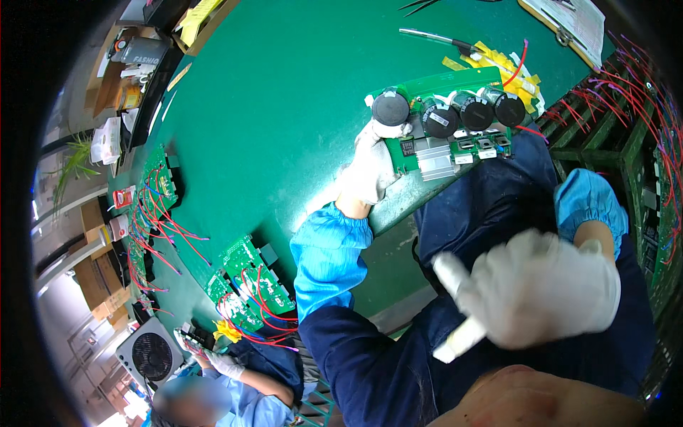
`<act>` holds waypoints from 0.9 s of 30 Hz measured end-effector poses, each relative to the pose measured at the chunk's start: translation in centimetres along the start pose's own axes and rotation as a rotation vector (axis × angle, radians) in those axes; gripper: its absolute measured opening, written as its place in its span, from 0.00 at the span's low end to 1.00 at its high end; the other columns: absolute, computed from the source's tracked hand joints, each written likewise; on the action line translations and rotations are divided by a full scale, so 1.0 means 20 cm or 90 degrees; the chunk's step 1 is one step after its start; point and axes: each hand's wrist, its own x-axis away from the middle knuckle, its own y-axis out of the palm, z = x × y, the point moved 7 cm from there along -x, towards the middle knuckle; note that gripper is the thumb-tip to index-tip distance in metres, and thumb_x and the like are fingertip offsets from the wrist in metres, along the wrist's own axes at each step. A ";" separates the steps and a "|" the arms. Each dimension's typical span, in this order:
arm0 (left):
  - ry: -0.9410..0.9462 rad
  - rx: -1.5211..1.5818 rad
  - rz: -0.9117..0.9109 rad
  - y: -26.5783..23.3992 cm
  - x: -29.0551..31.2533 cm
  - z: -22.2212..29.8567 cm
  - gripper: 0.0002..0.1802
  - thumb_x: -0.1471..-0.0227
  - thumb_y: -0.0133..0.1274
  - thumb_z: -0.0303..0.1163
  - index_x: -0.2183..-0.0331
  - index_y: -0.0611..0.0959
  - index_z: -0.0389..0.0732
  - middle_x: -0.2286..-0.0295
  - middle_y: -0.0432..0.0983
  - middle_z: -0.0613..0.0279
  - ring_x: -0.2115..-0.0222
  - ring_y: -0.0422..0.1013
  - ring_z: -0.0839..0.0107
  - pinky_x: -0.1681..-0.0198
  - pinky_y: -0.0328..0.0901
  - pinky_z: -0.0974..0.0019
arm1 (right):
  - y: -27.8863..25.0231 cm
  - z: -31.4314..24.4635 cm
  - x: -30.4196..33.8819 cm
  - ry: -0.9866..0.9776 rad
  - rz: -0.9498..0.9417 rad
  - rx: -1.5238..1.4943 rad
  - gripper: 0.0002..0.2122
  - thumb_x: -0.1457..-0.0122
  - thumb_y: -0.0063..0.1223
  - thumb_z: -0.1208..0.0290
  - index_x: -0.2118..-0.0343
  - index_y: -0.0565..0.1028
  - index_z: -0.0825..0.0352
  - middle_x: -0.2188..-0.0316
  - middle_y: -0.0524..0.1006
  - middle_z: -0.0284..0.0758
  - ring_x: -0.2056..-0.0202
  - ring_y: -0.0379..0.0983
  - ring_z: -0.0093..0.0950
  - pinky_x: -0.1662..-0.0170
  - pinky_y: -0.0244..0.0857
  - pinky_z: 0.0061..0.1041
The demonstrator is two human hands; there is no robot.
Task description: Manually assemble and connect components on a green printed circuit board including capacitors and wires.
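Observation:
My left hand [368,165], in a white glove and blue sleeve cover, grips the left end of a green circuit board [420,89] at the table's edge. Several black round capacitors [440,120] line the board, with a finned silver heatsink [434,159] below them. Red wires come off its right end. My right hand [541,288], also gloved in white, is raised over my lap, apart from the board. Motion smears it; one finger stretches out to the left. Below that finger a pale, blunt-ended piece [459,340] sticks out, and I cannot tell whether it is a finger or a held thing.
Yellow tape pieces [498,67], a pen [437,35] and a clipboard [569,28] lie on the green table [284,107]. Red-wired boards [256,277] are at the left. A co-worker [249,388] sits near a fan [151,354]. Wires hang over a rack [605,146] at right.

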 end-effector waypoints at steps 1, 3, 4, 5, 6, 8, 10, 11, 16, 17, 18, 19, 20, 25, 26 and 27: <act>0.001 -0.003 0.004 -0.01 0.01 0.00 0.17 0.56 0.56 0.22 0.60 0.78 0.38 0.66 0.75 0.62 0.65 0.72 0.70 0.59 0.70 0.63 | -0.02 -0.04 -0.01 -0.029 -0.005 0.003 0.24 0.48 0.56 0.58 0.53 0.74 0.72 0.87 0.63 0.24 0.84 0.63 0.21 0.81 0.55 0.24; -0.010 0.031 0.007 -0.01 0.03 0.01 0.17 0.56 0.56 0.22 0.59 0.78 0.38 0.65 0.75 0.62 0.64 0.73 0.69 0.58 0.70 0.63 | -0.04 -0.09 -0.03 -0.036 -0.018 -0.014 0.23 0.48 0.56 0.57 0.56 0.74 0.72 0.88 0.64 0.25 0.85 0.64 0.22 0.81 0.56 0.26; -0.007 0.029 0.011 -0.01 0.04 0.01 0.17 0.56 0.56 0.22 0.59 0.78 0.38 0.65 0.75 0.62 0.64 0.73 0.69 0.58 0.70 0.63 | -0.04 -0.12 -0.04 -0.037 -0.028 -0.018 0.22 0.48 0.56 0.57 0.57 0.74 0.72 0.88 0.64 0.26 0.85 0.64 0.23 0.80 0.57 0.27; 0.021 0.007 0.043 -0.02 0.04 0.02 0.15 0.56 0.53 0.25 0.62 0.77 0.37 0.67 0.75 0.59 0.66 0.73 0.64 0.59 0.71 0.58 | -0.05 -0.13 -0.05 -0.028 -0.032 -0.023 0.22 0.48 0.56 0.56 0.59 0.74 0.71 0.88 0.64 0.26 0.85 0.64 0.24 0.80 0.57 0.29; 0.048 -0.015 0.075 -0.04 0.05 0.04 0.13 0.56 0.49 0.29 0.65 0.75 0.36 0.69 0.75 0.55 0.67 0.74 0.60 0.60 0.72 0.54 | -0.06 -0.15 -0.06 -0.015 -0.036 -0.028 0.21 0.48 0.56 0.56 0.60 0.74 0.71 0.88 0.64 0.27 0.85 0.64 0.24 0.80 0.58 0.30; 0.035 0.013 0.049 -0.04 0.04 0.02 0.13 0.56 0.49 0.29 0.65 0.76 0.36 0.69 0.75 0.56 0.67 0.74 0.60 0.61 0.72 0.54 | -0.06 -0.12 -0.06 0.036 -0.045 -0.047 0.21 0.49 0.56 0.55 0.63 0.74 0.71 0.89 0.65 0.28 0.85 0.65 0.26 0.79 0.59 0.32; 0.028 0.039 0.024 -0.02 0.04 0.02 0.13 0.56 0.49 0.29 0.64 0.76 0.36 0.69 0.75 0.56 0.67 0.74 0.60 0.61 0.72 0.55 | -0.06 -0.14 -0.08 0.073 -0.057 -0.070 0.20 0.49 0.56 0.55 0.65 0.74 0.71 0.89 0.65 0.29 0.86 0.65 0.27 0.79 0.60 0.34; 0.030 0.044 0.037 -0.02 0.05 0.02 0.14 0.56 0.49 0.29 0.64 0.76 0.35 0.69 0.75 0.56 0.67 0.74 0.60 0.61 0.72 0.54 | -0.06 -0.15 -0.08 0.100 -0.064 -0.079 0.20 0.49 0.55 0.54 0.67 0.74 0.70 0.89 0.65 0.29 0.86 0.65 0.28 0.78 0.60 0.36; -0.003 0.068 -0.030 0.04 0.03 0.01 0.18 0.56 0.54 0.22 0.59 0.77 0.36 0.65 0.74 0.59 0.62 0.73 0.66 0.55 0.71 0.60 | -0.02 -0.09 -0.06 0.271 -0.099 -0.123 0.20 0.49 0.55 0.52 0.73 0.74 0.69 0.90 0.66 0.32 0.87 0.66 0.32 0.77 0.63 0.41; -0.014 0.072 0.022 0.01 0.04 0.01 0.16 0.56 0.53 0.24 0.61 0.77 0.36 0.66 0.74 0.58 0.64 0.73 0.65 0.57 0.71 0.59 | -0.01 -0.09 -0.07 0.312 -0.108 -0.140 0.20 0.49 0.55 0.52 0.75 0.74 0.69 0.91 0.66 0.33 0.87 0.66 0.32 0.77 0.63 0.43; -0.014 0.070 0.025 0.02 0.04 0.02 0.16 0.56 0.53 0.24 0.61 0.77 0.36 0.66 0.74 0.58 0.64 0.73 0.65 0.57 0.71 0.59 | 0.02 -0.09 -0.08 0.360 -0.129 -0.159 0.20 0.49 0.55 0.52 0.76 0.74 0.69 0.91 0.66 0.33 0.87 0.67 0.33 0.76 0.64 0.44; -0.006 0.076 0.023 0.02 0.04 0.02 0.15 0.56 0.53 0.25 0.62 0.77 0.36 0.67 0.74 0.58 0.66 0.73 0.64 0.58 0.72 0.58 | 0.02 -0.08 -0.07 0.413 -0.138 -0.175 0.20 0.49 0.55 0.51 0.77 0.74 0.69 0.91 0.67 0.34 0.87 0.67 0.34 0.76 0.64 0.45; 0.001 0.082 0.020 0.03 0.03 0.02 0.14 0.56 0.53 0.25 0.63 0.76 0.36 0.68 0.75 0.58 0.67 0.73 0.63 0.59 0.72 0.57 | 0.04 -0.07 -0.05 0.481 -0.153 -0.192 0.20 0.50 0.55 0.51 0.78 0.74 0.69 0.91 0.67 0.34 0.87 0.67 0.34 0.76 0.65 0.46; -0.018 0.139 -0.004 0.16 0.06 0.07 0.09 0.55 0.50 0.28 0.68 0.74 0.38 0.71 0.72 0.60 0.66 0.74 0.62 0.60 0.72 0.52 | 0.09 0.04 0.00 0.383 -0.053 -0.209 0.18 0.49 0.54 0.55 0.77 0.75 0.70 0.91 0.68 0.35 0.87 0.69 0.35 0.76 0.67 0.42; -0.017 0.140 -0.006 0.14 0.05 0.07 0.09 0.55 0.50 0.28 0.68 0.74 0.38 0.71 0.72 0.60 0.66 0.74 0.62 0.60 0.72 0.52 | 0.05 0.02 -0.02 0.083 0.077 -0.171 0.16 0.48 0.53 0.59 0.71 0.76 0.72 0.89 0.69 0.34 0.86 0.70 0.34 0.77 0.67 0.34; 0.002 0.163 0.000 0.08 0.04 0.07 0.08 0.55 0.49 0.33 0.71 0.75 0.40 0.70 0.74 0.57 0.67 0.74 0.58 0.60 0.72 0.49 | 0.08 0.10 -0.04 0.044 0.059 -0.142 0.16 0.48 0.52 0.66 0.62 0.75 0.75 0.87 0.71 0.32 0.85 0.72 0.31 0.79 0.65 0.24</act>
